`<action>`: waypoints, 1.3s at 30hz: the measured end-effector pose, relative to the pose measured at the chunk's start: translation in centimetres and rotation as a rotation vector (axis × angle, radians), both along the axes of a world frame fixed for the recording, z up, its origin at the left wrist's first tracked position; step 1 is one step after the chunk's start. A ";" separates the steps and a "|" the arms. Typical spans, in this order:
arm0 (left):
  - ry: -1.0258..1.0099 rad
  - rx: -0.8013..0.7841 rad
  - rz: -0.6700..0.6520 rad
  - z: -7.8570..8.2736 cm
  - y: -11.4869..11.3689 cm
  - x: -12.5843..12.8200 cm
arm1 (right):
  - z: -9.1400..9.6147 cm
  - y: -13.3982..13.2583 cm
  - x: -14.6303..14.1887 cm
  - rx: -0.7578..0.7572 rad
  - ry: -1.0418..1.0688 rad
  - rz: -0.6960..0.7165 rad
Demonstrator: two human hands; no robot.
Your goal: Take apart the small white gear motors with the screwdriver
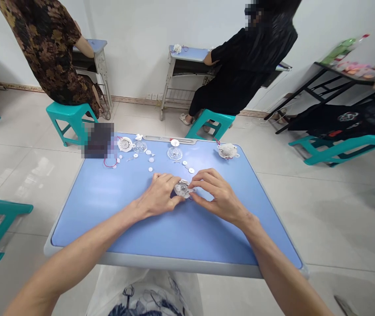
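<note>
A small round clear-and-white plastic part (181, 189) lies on the blue desk (115, 219) between my two hands. My left hand (160, 194) curls its fingers round the part's left side. My right hand (214, 192) pinches its right edge with thumb and fingers. Both hands rest on the desk top. Farther back lie a clear dome piece (174, 152), a white round housing (125, 144) with a red wire (110, 164), several small white discs (150, 169) and an assembled white unit (228, 150).
A blurred dark object (99, 140) sits at the desk's far left corner. Two people sit on teal stools (70, 119) at other desks by the wall. Another person sits at the right by a black table (339, 72). A bag (144, 294) lies under the desk's near edge.
</note>
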State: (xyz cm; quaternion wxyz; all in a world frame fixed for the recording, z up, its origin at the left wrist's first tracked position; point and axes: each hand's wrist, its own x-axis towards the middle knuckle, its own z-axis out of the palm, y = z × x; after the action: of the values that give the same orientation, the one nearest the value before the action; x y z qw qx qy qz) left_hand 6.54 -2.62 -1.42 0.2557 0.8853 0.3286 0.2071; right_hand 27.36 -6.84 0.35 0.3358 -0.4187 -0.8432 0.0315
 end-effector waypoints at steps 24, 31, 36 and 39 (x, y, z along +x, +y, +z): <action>-0.016 -0.016 0.017 0.4 0.1 -0.1 | -3.7 3.3 2.8 -0.103 0.001 -0.336; -0.009 -0.016 0.013 0.3 -0.1 -0.1 | -4.3 3.4 2.8 -0.139 0.053 -0.358; 0.000 -0.011 0.011 0.2 -0.1 -0.1 | -4.5 3.6 2.8 -0.143 0.079 -0.351; 0.000 -0.008 0.011 0.2 -0.1 -0.1 | -4.4 3.5 2.8 -0.143 0.078 -0.355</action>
State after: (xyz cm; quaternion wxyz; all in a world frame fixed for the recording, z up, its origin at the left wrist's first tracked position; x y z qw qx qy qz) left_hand 6.47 -2.68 -1.23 0.2580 0.8825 0.3343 0.2070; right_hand 30.20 -3.30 -4.08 0.3381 -0.5820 -0.7380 0.0477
